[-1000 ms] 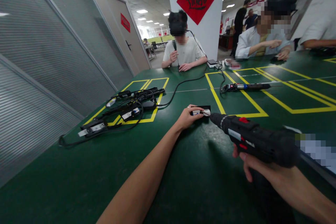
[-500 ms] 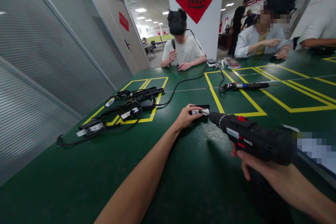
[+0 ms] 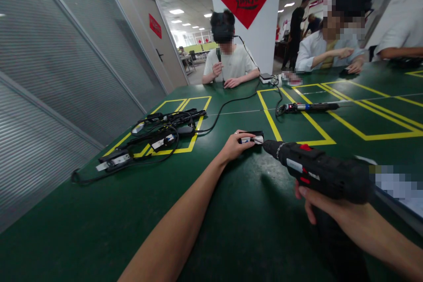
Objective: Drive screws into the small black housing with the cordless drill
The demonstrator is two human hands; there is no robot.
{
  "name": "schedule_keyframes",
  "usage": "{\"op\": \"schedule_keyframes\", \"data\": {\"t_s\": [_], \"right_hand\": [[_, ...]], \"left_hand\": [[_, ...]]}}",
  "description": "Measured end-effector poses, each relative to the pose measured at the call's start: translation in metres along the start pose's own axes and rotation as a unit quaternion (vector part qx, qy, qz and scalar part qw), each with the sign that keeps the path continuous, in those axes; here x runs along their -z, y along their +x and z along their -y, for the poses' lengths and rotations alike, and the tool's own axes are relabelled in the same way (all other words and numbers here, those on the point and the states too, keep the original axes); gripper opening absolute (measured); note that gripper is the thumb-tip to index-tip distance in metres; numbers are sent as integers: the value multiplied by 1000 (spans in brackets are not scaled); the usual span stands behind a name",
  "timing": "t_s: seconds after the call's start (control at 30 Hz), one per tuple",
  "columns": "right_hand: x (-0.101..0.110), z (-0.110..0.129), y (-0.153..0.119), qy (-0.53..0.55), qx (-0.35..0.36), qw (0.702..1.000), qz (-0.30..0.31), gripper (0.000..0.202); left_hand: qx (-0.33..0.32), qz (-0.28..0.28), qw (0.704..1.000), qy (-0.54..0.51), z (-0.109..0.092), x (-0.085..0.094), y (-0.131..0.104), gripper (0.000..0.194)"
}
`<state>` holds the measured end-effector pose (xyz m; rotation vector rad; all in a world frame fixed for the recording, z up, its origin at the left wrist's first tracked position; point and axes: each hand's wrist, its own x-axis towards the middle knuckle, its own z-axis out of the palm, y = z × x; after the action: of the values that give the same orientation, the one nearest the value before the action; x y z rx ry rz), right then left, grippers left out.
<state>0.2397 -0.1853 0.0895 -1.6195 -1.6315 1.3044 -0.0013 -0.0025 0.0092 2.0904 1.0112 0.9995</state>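
Around the drill point(image 3: 325, 172), the right hand point(image 3: 330, 209) has its grip closed; the left hand point(image 3: 235, 146) pinches a small part point(image 3: 259, 138) low over the table point(image 3: 251, 229), just beside the chuck point(image 3: 269, 146). Good work here likely needs a braced part, aligned drill.

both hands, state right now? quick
Left hand: closed on a small black-and-white part.
Right hand: closed around the grip of a black power drill.
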Motion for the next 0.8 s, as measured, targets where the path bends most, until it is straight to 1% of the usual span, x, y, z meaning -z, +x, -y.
{"op": "schedule_keyframes", "data": {"t_s": [0.17, 0.33, 0.43, 0.6, 0.8], "right_hand": [[0, 0, 0, 4, 0, 1000, -1, 39], [-1, -3, 0, 1, 3, 1000, 2, 47], [-1, -4, 0, 11, -1, 1000, 0, 45], [-2, -6, 2, 31, 5, 1000, 3, 35], [-1, -9, 2, 8, 6, 1000, 0, 37]], "left_hand": [[18, 1, 1000, 1, -3, 1, 0, 32], [23, 3, 1000, -4, -2, 0, 1, 34], [26, 1, 1000, -2, 0, -1, 1, 34], [22, 1, 1000, -5, 1, -1, 0, 33], [29, 2, 1000, -3, -1, -1, 0, 33]]}}
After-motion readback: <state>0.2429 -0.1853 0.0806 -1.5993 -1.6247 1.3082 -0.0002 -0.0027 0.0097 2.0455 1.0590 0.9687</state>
